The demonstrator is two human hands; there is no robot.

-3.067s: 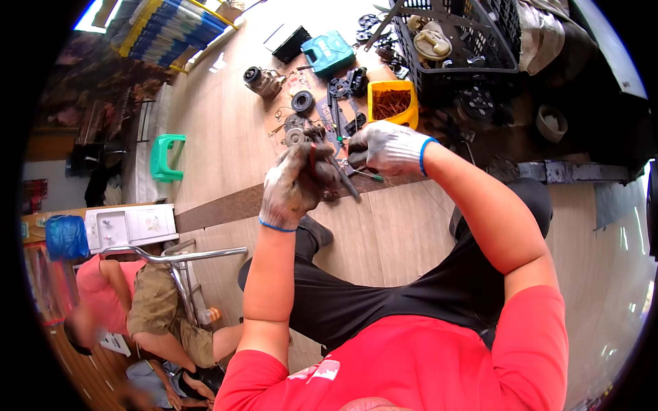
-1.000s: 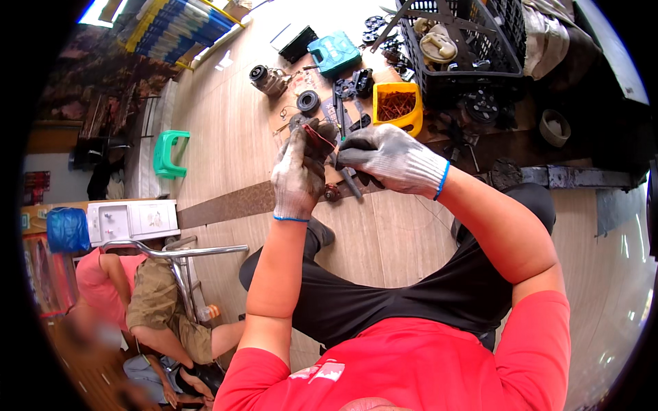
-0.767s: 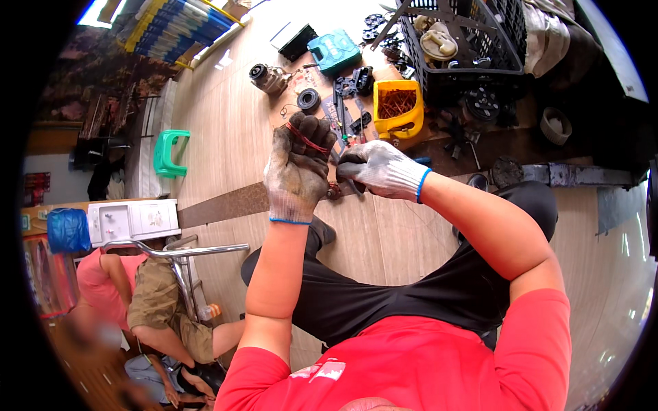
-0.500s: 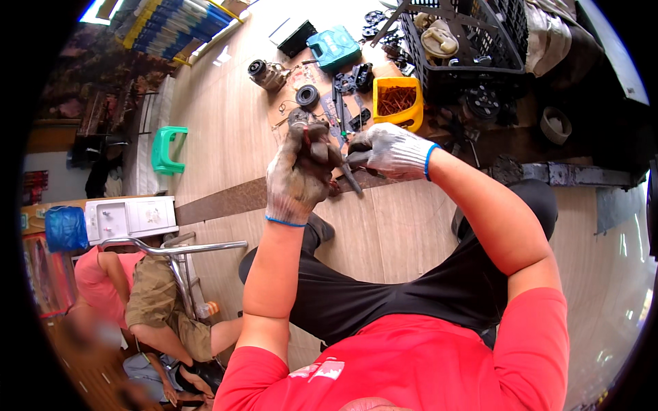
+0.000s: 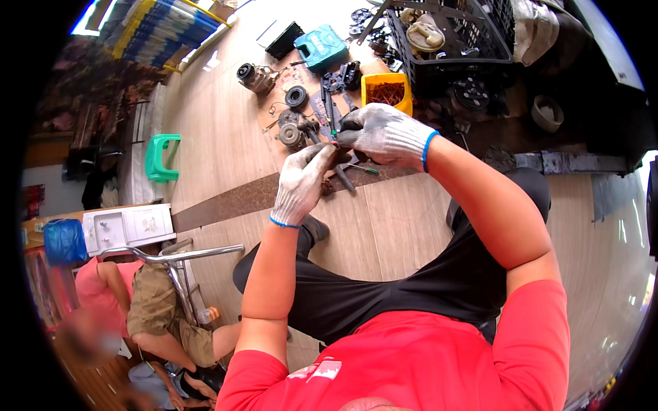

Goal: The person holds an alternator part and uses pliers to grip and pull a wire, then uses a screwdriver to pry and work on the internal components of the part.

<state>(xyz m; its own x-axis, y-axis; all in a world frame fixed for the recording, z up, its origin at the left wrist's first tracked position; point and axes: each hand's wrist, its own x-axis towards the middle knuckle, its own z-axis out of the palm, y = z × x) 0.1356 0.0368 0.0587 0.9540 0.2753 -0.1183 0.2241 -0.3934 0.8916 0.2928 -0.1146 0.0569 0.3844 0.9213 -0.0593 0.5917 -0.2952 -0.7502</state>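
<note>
My left hand (image 5: 305,179) and my right hand (image 5: 387,137) wear white knit gloves with darkened fingers and blue cuffs. Their fingertips meet in a pinch above the floor, round something small and partly reddish that I cannot make out. Just beneath lies a hammer (image 5: 344,179), its dark handle slanting toward me, its middle partly covered by my fingers. Close by my right fingers is a screwdriver (image 5: 364,168) with a green handle. A round metal motor part (image 5: 290,134) rests beyond my left hand, near a black ring-shaped part (image 5: 296,97).
A yellow container (image 5: 409,104) of copper-coloured scraps stands beyond my right hand, beside a black crate (image 5: 459,68). Farther off are a teal tool case (image 5: 321,48) and a motor (image 5: 257,78). A green stool (image 5: 162,157) stands left; another person (image 5: 161,294) sits lower left.
My left hand has turned, showing the back of its glove, and its fingertips have come against my right hand's. The round metal part and screwdriver now show more. The whole view has shifted slightly.
</note>
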